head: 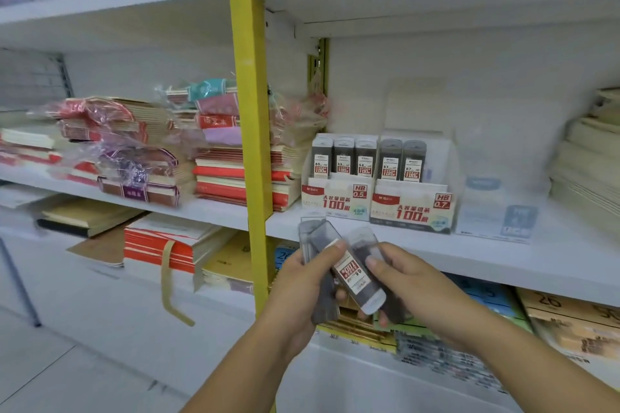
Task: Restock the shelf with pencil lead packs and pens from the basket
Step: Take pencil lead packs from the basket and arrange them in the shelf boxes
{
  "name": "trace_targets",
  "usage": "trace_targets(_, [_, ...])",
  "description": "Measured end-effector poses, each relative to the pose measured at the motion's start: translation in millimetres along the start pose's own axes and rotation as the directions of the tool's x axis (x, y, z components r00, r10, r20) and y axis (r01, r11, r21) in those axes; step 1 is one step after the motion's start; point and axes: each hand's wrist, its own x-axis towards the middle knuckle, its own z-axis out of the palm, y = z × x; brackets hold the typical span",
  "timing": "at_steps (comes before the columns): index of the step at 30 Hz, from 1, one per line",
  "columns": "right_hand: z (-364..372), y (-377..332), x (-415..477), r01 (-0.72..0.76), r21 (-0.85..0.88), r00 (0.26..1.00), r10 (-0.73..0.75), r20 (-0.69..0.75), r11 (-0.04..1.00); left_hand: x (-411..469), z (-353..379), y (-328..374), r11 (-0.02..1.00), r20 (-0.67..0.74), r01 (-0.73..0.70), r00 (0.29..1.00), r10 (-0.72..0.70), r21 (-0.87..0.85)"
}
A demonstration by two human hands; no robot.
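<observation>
Both hands hold a fan of several pencil lead packs [352, 273], clear cases with dark leads and red-white labels, in front of the middle shelf [469, 251]. My left hand [298, 282] grips the bunch from the left, thumb across the top pack. My right hand [409, 282] closes on the right-hand packs. On the shelf behind stand two white display boxes: the HB 0.5 box [335, 201] with three packs upright, and the HB 0.7 box [412, 208] with two packs and a gap at its right. No basket or pens are in view.
A yellow upright post [250, 111] splits the shelving just left of my hands. Wrapped notebook stacks [214, 157] fill the left bay. A clear box [496, 211] and a pale paper stack [590, 161] sit to the right. Packs of paper lie on the lower shelf.
</observation>
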Motion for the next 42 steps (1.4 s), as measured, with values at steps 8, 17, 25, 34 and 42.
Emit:
trace_targets(8, [-5.9, 1.6, -0.9, 0.154, -0.249, 0.987, -0.158, 0.004, 0.956, 0.5, 1.1, 6.8, 0.999, -0.001, -0.025, 1.000, 0.025, 0.026])
trace_targets(17, [-3.7, 2.7, 1.8, 0.161, -0.305, 0.987, -0.146, 0.069, 0.939, 3.4, -8.9, 12.9, 0.993, 0.001, -0.059, 0.998, 0.059, 0.102])
trace_targets(25, [-5.9, 1.7, 3.6, 0.165, -0.149, 0.986, -0.168, -0.009, 0.975, 3.3, -17.9, 18.4, 0.985, -0.016, -0.082, 0.996, 0.085, 0.150])
trace_targets(34, [-19.1, -54.4, 35.9, 0.296, -0.157, 0.940, -0.317, -0.129, 0.942, 17.9, -18.0, 34.6, 0.983, -0.237, -0.166, 0.955, 0.179, 0.072])
trace_targets(42, [-18.1, -111.0, 121.9, 0.417, -0.516, 0.738, -0.610, -0.287, 0.748, 37.5, -48.1, 45.7, 0.981, -0.361, -0.182, 0.912, 0.195, 0.071])
